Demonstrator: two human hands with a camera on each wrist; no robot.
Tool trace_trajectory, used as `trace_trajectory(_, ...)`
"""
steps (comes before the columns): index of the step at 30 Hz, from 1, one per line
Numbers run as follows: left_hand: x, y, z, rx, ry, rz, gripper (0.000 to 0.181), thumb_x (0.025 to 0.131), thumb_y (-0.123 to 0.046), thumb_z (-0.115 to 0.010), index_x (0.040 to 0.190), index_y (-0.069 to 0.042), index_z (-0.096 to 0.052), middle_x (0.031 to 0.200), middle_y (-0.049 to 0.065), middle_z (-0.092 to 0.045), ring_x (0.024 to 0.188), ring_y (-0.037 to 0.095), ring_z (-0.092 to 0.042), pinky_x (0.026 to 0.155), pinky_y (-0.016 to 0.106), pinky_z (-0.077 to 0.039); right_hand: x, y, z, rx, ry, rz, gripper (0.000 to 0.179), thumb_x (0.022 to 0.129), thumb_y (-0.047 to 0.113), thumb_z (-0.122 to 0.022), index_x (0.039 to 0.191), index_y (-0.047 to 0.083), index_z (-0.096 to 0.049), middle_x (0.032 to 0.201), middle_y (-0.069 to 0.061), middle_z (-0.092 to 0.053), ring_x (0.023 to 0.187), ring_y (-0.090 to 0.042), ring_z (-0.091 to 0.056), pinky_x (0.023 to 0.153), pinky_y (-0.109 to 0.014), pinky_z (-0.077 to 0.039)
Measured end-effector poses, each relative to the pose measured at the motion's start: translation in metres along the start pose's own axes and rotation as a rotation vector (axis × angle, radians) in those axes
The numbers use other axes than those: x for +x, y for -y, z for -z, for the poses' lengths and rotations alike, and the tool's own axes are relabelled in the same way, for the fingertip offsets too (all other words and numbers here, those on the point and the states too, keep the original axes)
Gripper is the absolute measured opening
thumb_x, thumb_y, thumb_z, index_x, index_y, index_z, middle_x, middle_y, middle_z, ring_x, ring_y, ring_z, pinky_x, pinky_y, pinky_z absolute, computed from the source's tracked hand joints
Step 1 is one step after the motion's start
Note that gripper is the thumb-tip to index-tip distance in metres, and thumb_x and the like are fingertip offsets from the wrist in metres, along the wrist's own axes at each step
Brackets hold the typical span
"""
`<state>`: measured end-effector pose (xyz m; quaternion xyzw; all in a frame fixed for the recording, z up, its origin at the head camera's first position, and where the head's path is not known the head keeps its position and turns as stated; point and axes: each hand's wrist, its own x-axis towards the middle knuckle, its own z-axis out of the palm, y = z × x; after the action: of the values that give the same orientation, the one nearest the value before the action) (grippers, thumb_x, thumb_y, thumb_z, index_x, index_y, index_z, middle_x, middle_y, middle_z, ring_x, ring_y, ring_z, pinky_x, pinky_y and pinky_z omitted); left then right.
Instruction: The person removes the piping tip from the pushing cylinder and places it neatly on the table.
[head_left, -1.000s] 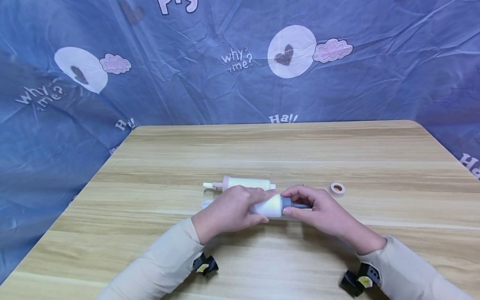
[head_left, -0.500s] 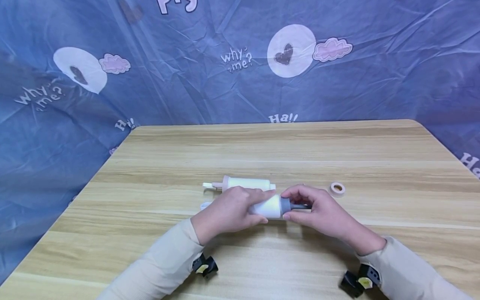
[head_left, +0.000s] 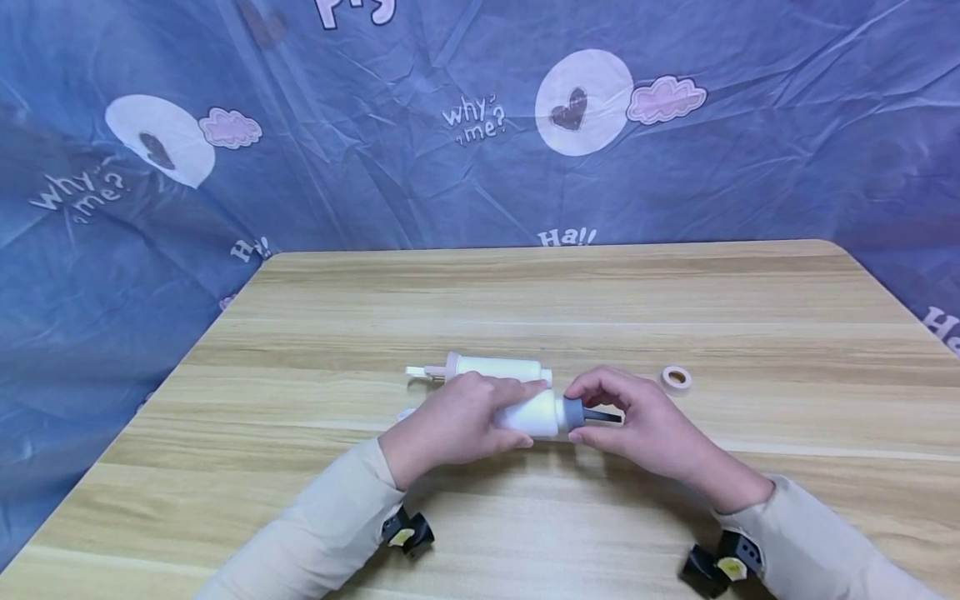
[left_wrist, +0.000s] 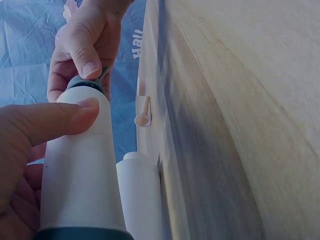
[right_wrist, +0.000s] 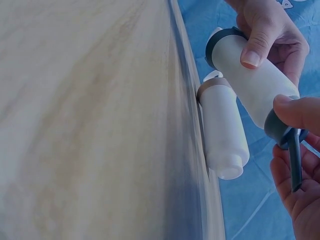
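Note:
My left hand [head_left: 461,421] grips a white cylindrical bottle [head_left: 528,415] held on its side above the table, thumb along its body. At its right end sits a dark blue-grey cap [head_left: 573,414] with a thin dark stem [right_wrist: 295,167]. My right hand [head_left: 641,425] pinches this cap between thumb and fingers. A short white neck shows between bottle and cap; whether they still touch inside I cannot tell. The bottle's other end has a dark band [right_wrist: 215,45]. Just behind lies a second white bottle [head_left: 498,368] with a pinkish collar [right_wrist: 215,86] and a bare white neck.
A small pale ring, like a roll of tape [head_left: 677,380], lies beyond my right hand. The wood-grain table [head_left: 300,467] has rounded far corners. A blue printed cloth [head_left: 390,183] hangs behind it. Black wrist cameras [head_left: 408,533] sit on both sleeves.
The dark cap has shifted slightly right with my right hand, and the bottle slightly left with my left hand. White neck now shows between them. The second bottle and ring stay put.

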<state>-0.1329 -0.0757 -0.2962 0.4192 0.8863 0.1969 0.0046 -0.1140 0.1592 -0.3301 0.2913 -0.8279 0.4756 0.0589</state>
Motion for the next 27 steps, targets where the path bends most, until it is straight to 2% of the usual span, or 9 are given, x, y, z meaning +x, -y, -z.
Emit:
trace_trajectory(13,-0.002,0.005,-0.002,-0.029,-0.019,0.007,0.058,0.076,-0.027,-0.076,0.129,-0.013,-0.056,0.115,0.005,-0.065,0.095,0.014,-0.063,0.081,0.026,-0.05,0.001,-0.001,0.002,0.058,-0.009,-0.008,0.033,0.071,0.002,-0.078,0.098,0.011,-0.061,0.094,0.002,-0.064,0.084,-0.008,-0.061,0.077,-0.022,-0.05)
trace_trajectory(21,-0.004,0.009,-0.003,-0.045,0.01,0.042,0.06,0.073,-0.027,-0.078,0.127,-0.01,-0.058,0.116,0.006,-0.065,0.097,0.015,-0.063,0.084,0.028,-0.049,0.001,0.0,0.003,0.061,-0.011,-0.006,0.033,0.07,0.001,-0.077,0.098,0.01,-0.061,0.092,0.002,-0.064,0.084,-0.007,-0.061,0.078,-0.022,-0.05)
trace_trajectory(27,-0.004,0.013,-0.005,-0.026,0.033,0.056,0.061,0.071,-0.027,-0.079,0.126,-0.011,-0.058,0.117,0.005,-0.065,0.099,0.016,-0.063,0.085,0.029,-0.049,0.001,0.0,0.003,0.076,-0.011,-0.004,0.033,0.07,0.0,-0.077,0.098,0.009,-0.061,0.091,0.002,-0.063,0.084,-0.007,-0.061,0.078,-0.021,-0.05)
